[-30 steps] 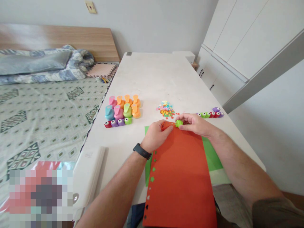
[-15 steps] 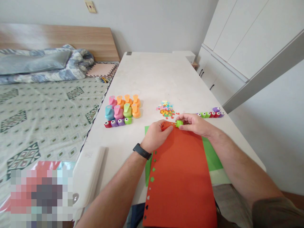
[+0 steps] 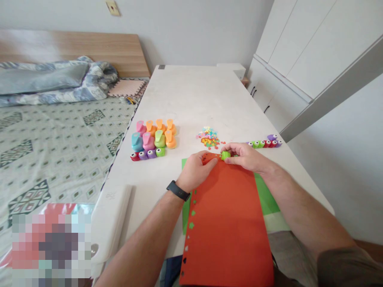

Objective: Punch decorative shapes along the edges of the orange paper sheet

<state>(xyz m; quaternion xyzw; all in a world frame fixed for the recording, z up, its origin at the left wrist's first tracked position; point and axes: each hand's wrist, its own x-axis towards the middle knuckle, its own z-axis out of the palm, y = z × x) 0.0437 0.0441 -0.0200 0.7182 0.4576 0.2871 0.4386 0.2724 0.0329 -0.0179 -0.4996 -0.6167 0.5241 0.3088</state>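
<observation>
An orange-red sheet of paper point(image 3: 229, 223) with small shapes punched along its left and far edges slants down toward me. My left hand point(image 3: 199, 169) pinches its far left edge between thumb and fingers. At the far edge, my right hand point(image 3: 243, 157) grips a small green craft punch point(image 3: 225, 156), which sits on the paper's edge next to the left thumb. Under the orange-red sheet lies green paper point(image 3: 267, 195), showing on both sides. Just beyond the hands is a pile of colourful paper cut-outs point(image 3: 209, 137).
Larger lever punches point(image 3: 154, 137) and a row of small punches point(image 3: 148, 154) stand left on the white table point(image 3: 194, 95). More small punches point(image 3: 265, 144) line the right side. A long white device point(image 3: 110, 223) lies near left, beside the bed point(image 3: 60, 151).
The view has shifted very slightly. Both hands, the green punch and the paper hold nearly the same positions.
</observation>
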